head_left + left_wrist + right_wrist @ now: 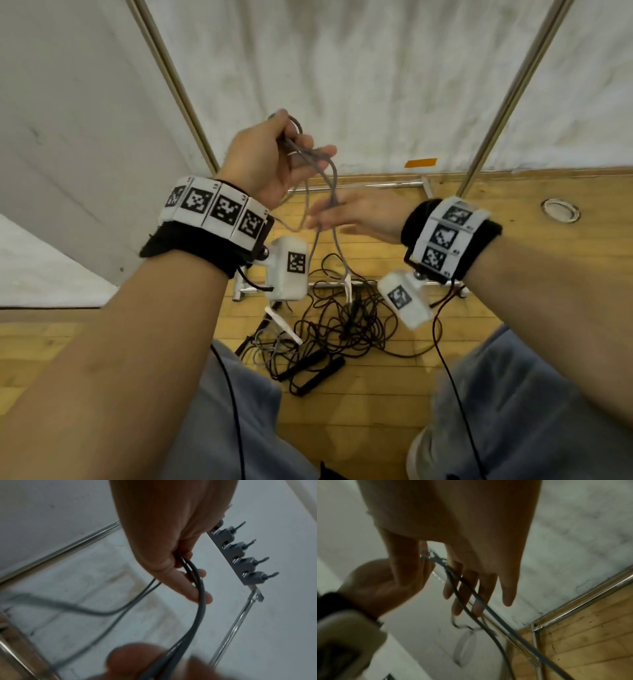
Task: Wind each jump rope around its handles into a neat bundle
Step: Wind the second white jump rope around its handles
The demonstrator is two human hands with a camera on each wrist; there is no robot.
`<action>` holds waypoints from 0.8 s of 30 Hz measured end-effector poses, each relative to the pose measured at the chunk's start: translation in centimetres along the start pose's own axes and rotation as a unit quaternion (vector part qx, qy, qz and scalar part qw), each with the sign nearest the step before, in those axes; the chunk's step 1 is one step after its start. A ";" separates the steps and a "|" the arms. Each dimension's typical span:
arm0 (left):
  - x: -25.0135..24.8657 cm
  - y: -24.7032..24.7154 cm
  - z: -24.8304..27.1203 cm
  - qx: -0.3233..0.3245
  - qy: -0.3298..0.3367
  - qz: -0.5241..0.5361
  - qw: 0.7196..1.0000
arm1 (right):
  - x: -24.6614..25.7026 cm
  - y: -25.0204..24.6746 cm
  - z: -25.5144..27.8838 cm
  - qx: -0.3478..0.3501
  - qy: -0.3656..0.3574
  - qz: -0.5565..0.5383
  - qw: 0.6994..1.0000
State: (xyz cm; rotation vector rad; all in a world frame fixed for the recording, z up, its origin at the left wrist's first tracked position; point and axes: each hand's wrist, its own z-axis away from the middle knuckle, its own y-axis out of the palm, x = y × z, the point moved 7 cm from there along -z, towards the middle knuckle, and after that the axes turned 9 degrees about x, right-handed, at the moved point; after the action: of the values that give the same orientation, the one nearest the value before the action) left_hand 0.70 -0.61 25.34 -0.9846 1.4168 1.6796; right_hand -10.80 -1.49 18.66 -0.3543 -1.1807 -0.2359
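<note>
The left hand [270,161] is up high and pinches loops of a grey jump rope [334,185] between its thumb and bent fingers. The right hand [359,216] is lower, just beside the hanging strands, with its fingers out straight and blurry, and the rope runs across them. The strands drop down to a messy pile of black jump ropes [342,322] with black handles [308,370] on the wood floor [513,308].

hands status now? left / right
Left hand: holds loops of the grey jump rope up high.
Right hand: open, fingers straight, touching the hanging strands.
</note>
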 end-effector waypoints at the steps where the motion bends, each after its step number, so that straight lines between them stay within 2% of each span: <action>1: -0.3 -0.1 0.0 0.000 0.008 0.021 1.000 | -0.5 0.5 -0.2 -0.009 0.011 0.027 1.000; 4: -1.1 -0.5 0.1 -0.013 0.028 0.028 0.999 | -0.7 1.0 -0.3 -0.056 0.020 0.130 0.990; 7: -1.1 -1.0 0.2 -0.023 0.026 -0.060 0.998 | 0.5 -0.5 0.0 -0.129 -0.002 0.182 0.975; 9: -0.1 -1.1 0.4 0.003 -0.016 -0.131 0.991 | 1.2 -2.1 0.3 -0.168 -0.035 0.120 0.978; 12: 2.2 0.0 0.8 0.115 -0.110 -0.195 0.968 | 2.0 -4.2 0.9 -0.245 -0.084 0.016 0.966; 14: 3.2 0.7 0.8 0.161 -0.123 -0.231 0.952 | 2.2 -5.1 1.3 -0.283 -0.098 -0.066 0.952; 18: 5.2 0.8 -0.4 0.127 -0.102 -0.316 0.935 | 3.2 -6.1 1.8 -0.286 -0.147 -0.203 0.925; 21: 7.5 1.3 -0.8 0.151 -0.109 -0.404 0.895 | 4.1 -7.1 2.4 -0.298 -0.188 -0.269 0.896; 24: 8.6 1.5 -1.3 0.175 -0.117 -0.448 0.869 | 4.5 -9.3 4.1 -0.342 -0.239 -0.314 0.853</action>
State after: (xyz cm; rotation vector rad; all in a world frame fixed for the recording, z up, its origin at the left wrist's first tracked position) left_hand -4.32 -1.64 18.22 -0.9659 0.8306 0.7773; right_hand -16.08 -8.44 25.58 -0.6657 -1.6662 -1.2218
